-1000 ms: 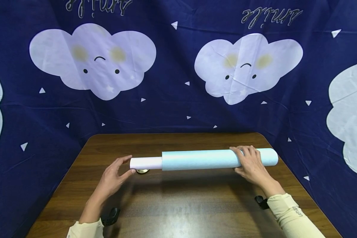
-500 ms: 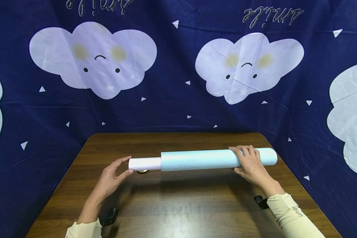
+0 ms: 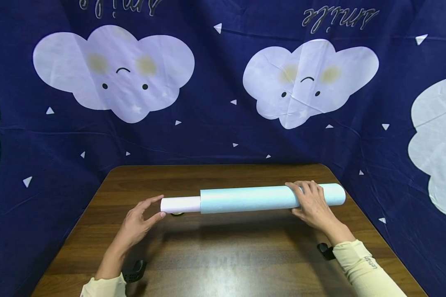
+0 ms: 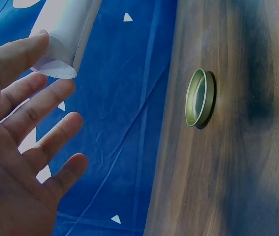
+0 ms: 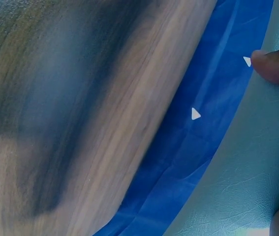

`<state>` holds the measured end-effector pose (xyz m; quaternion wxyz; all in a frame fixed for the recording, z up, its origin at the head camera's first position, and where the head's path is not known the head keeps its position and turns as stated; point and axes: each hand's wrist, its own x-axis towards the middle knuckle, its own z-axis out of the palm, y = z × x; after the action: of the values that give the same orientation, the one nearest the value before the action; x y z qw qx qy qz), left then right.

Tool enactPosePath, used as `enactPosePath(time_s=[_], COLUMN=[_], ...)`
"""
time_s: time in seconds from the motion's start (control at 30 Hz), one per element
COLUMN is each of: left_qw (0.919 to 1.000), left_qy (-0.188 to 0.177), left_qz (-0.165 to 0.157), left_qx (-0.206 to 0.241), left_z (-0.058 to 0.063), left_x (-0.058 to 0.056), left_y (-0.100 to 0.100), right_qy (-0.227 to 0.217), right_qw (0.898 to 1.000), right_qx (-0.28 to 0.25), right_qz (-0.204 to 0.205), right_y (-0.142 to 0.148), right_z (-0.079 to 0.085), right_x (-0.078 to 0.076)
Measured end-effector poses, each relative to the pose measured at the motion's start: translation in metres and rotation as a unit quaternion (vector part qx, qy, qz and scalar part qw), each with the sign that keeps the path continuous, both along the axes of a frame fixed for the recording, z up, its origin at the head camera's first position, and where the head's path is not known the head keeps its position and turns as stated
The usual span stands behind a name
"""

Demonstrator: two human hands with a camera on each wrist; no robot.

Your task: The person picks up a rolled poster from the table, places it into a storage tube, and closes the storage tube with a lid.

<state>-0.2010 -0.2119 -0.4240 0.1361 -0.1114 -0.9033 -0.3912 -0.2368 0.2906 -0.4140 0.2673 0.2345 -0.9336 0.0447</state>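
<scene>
A light blue tube [image 3: 249, 199] with a leathery, embossed surface is held level above the table. Out of its left end sticks a narrower, pale white rolled sheet [image 3: 180, 204]. My right hand [image 3: 311, 205] grips the tube near its right end, thumb and fingers on opposite sides. At the white roll's free end is my left hand [image 3: 136, 224], pinching its edge with the thumb and forefinger; the other fingers spread away. In the left wrist view the white roll [image 4: 68, 37] shows a hollow end beside the fingertips.
A shallow round gold lid [image 4: 209, 98] lies on the wooden table [image 3: 223, 255], mostly hidden behind the white roll in the head view. Beyond the table hangs a dark blue cloth [image 3: 215, 82] printed with clouds. A black wrist device [image 3: 134, 271] sits under the left wrist.
The left hand has shifted slightly left with the white roll's end, and the blue tube has shifted slightly left too. Both hands keep their grips.
</scene>
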Motion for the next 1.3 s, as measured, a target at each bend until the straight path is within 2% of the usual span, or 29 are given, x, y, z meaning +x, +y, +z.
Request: enactPosePath(time_s=[0.43,0.67,1.1,1.3], left_qw=[0.9996,0.9996,0.9981,0.9978], left_qy=[0.027,0.023,0.039,0.036], left_qz=[-0.010,-0.016,-0.041,-0.047], left_qx=[0.000,0.009,0.025,0.031], left_z=[0.002,0.003,0.003,0.004], left_x=[-0.002,-0.004,-0.008,-0.010], left_y=[0.004,0.009,0.025,0.035], right_qy=[-0.002,-0.003,-0.011,-0.008], right_qw=[1.000,1.000,1.000,1.000], right_qx=[-0.001,0.000,0.002,-0.001], right_qz=[0.002,0.000,-0.004,0.000], right_y=[0.000,0.000,-0.002,-0.003], right_z=[0.001,0.002,0.003,0.004], right_x=[0.000,0.000,0.001,0.002])
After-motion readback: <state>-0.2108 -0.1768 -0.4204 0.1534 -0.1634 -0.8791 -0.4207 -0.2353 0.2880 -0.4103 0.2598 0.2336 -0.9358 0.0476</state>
